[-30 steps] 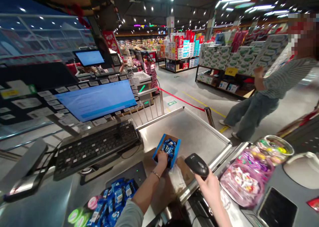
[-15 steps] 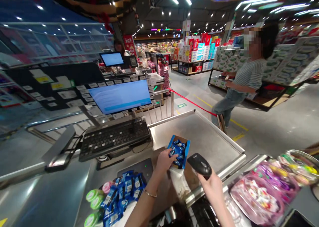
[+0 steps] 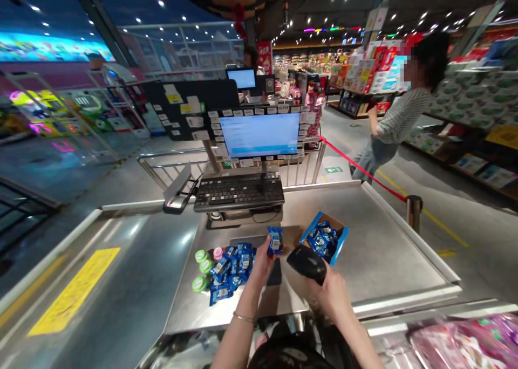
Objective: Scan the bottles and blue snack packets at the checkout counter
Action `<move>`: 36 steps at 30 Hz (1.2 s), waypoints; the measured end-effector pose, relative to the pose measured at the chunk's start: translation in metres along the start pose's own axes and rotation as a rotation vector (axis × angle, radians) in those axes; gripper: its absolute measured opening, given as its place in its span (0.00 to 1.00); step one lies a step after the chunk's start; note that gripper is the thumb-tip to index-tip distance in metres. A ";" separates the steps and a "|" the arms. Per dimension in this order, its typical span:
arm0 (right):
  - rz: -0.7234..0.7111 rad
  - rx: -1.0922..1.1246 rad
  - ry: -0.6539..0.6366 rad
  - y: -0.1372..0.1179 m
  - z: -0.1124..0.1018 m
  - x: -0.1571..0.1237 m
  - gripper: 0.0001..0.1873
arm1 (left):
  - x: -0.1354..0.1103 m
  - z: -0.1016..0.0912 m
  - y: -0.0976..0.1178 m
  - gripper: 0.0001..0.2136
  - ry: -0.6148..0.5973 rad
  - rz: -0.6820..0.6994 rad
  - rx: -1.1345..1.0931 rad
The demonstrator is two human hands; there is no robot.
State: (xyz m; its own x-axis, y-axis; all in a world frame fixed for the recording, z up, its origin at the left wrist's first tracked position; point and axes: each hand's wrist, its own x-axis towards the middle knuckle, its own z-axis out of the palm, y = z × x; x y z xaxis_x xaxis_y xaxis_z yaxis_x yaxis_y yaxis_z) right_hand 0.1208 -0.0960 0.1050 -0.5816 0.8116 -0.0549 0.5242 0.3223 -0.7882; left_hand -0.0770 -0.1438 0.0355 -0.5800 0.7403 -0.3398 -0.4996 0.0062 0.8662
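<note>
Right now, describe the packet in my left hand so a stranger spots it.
Find the keyboard at the metal counter. Nearer by, your left hand holds up one blue packet; the others lie in a pile or an open box.

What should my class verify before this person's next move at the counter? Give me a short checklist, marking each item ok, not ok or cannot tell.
1. Left hand has a blue packet in its fingers: ok.
2. Right hand has a firm hold on the black handheld scanner: ok.
3. One hand free: not ok, both are occupied.
4. Loose packet pile lies apart from the open blue box: ok.
5. Monitor is lit: ok.
6. Monitor's text shows the right entry: cannot tell, too small to read.
</note>
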 end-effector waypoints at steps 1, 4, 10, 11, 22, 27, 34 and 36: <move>-0.014 0.001 -0.019 -0.003 0.005 -0.001 0.24 | -0.003 -0.004 0.000 0.27 0.013 -0.004 0.001; -0.040 -0.006 -0.051 -0.012 0.014 -0.005 0.24 | -0.010 -0.015 -0.002 0.28 0.033 -0.012 -0.016; -0.069 -0.010 -0.081 -0.030 0.012 -0.010 0.23 | -0.017 -0.024 0.000 0.26 0.060 -0.021 -0.073; -0.064 -0.009 -0.081 -0.032 0.012 -0.010 0.23 | -0.017 -0.025 0.001 0.27 0.064 -0.024 -0.064; 0.002 -0.057 -0.057 -0.020 0.016 -0.007 0.23 | -0.018 -0.022 0.001 0.27 0.034 -0.012 0.049; 0.038 -0.064 -0.040 -0.015 0.013 -0.006 0.22 | -0.009 -0.034 -0.001 0.29 0.083 0.054 0.247; 0.036 -0.113 0.063 0.009 0.005 -0.003 0.20 | -0.004 -0.074 0.000 0.18 0.517 0.383 1.542; 0.063 -0.129 0.076 0.016 0.001 -0.002 0.19 | -0.003 -0.080 -0.003 0.16 0.566 0.338 1.768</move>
State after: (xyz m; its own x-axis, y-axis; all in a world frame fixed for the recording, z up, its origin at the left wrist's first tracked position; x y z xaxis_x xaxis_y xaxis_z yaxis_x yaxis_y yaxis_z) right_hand 0.1298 -0.0929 0.0918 -0.4986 0.8653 -0.0513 0.6364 0.3252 -0.6994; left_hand -0.1252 -0.1994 0.0047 -0.7981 0.5815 0.1575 0.5998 0.7915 0.1172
